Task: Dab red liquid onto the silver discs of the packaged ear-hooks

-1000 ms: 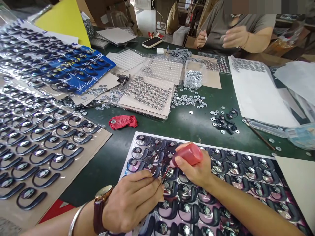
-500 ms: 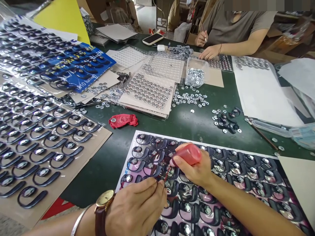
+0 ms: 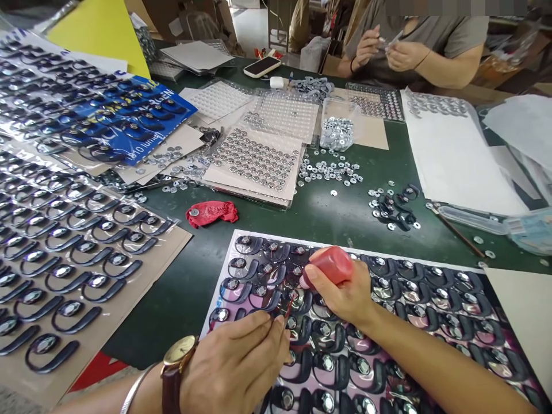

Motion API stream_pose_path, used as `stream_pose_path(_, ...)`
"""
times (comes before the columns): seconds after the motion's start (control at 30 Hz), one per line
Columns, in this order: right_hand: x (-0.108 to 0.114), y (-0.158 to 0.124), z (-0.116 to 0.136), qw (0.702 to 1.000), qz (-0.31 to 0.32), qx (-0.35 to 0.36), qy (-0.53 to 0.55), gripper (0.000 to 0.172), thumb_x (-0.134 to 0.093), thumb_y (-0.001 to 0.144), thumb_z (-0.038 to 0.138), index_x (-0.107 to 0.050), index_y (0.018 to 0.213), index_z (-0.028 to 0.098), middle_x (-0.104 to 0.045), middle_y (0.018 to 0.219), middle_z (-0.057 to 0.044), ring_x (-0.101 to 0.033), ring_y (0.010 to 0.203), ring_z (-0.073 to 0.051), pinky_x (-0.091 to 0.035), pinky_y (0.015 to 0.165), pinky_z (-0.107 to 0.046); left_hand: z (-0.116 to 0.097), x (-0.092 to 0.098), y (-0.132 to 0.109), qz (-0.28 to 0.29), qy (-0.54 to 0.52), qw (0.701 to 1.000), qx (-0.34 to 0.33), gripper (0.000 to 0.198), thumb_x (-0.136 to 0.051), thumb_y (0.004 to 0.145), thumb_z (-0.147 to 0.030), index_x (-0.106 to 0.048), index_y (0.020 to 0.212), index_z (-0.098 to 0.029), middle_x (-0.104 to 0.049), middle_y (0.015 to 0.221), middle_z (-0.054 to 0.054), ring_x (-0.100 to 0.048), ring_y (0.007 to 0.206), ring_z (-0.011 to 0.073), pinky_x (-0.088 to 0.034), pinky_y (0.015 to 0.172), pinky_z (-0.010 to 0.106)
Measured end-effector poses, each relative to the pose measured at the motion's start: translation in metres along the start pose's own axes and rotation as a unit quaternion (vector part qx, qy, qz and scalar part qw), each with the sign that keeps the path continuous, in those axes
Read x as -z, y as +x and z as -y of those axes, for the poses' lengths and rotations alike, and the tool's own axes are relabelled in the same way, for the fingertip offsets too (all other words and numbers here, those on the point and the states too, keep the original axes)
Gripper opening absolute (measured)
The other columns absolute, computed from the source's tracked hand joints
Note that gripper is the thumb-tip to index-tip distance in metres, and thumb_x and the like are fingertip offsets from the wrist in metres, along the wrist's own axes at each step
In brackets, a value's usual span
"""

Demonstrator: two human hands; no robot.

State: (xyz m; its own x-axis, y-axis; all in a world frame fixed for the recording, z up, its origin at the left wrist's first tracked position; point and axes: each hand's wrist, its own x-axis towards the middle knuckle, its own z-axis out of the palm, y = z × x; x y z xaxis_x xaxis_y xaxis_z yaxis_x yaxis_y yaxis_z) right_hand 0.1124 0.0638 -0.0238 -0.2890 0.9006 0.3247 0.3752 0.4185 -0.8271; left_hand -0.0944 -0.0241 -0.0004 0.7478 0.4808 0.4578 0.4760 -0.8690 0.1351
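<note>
My right hand (image 3: 345, 293) is wrapped round a red squeeze bottle (image 3: 332, 265), its pale tip pointing down and left over a sheet of black curved pieces (image 3: 328, 362) with shiny round centres. Just left of the tip, my left hand (image 3: 241, 359) rests low over the same sheet, fingers pressed together. A thin red stick (image 3: 291, 303) rises from its fingertips towards one of the round centres. A gold watch (image 3: 179, 349) and a silver bangle are on the left wrist.
More sheets of black pieces (image 3: 64, 270) lie at the left. A red cloth (image 3: 211, 213), a card of silver discs (image 3: 254, 164), a clear tub (image 3: 338, 129) and loose discs lie beyond. Across the table, another person's hands (image 3: 403, 56) hold something small.
The other person's hands have risen from the table and come together. The view has shifted slightly. My hands have barely moved; the bottle tip is still beside the red stick.
</note>
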Motion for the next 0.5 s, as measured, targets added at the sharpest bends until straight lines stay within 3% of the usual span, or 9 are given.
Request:
stream_pose_path(0.3, -0.0009, -0.0048, -0.0047, 0.997, 0.007, -0.036, 0.074, 0.008, -0.063, 0.081, 0.026, -0.059, 0.081, 0.018, -0.067, 0.056, 0.002, -0.062, 0.046, -0.013, -0.051, 0.05, -0.024, 0.0002, -0.002, -0.0021, 0.001, 0.004, 1.0, 0.02, 0.028, -0.041, 0.093, -0.013, -0.066, 0.103, -0.005, -0.07, 0.102, 0.01, -0.064, 0.103, 0.0206, -0.053, 0.094, 0.032)
stream_pose_path(0.5, 0.0007, -0.0048, -0.0033, 0.998, 0.02, -0.04, 0.051, 0.01, -0.062, 0.082, 0.027, -0.06, 0.079, 0.018, -0.066, 0.053, 0.002, -0.061, 0.044, -0.013, -0.051, 0.049, -0.025, 0.0006, -0.0018, -0.002, 0.009, -0.007, 1.0, 0.013, 0.032, -0.036, 0.093, -0.012, -0.067, 0.102, -0.004, -0.07, 0.101, 0.012, -0.065, 0.1, 0.0212, -0.054, 0.092, 0.032)
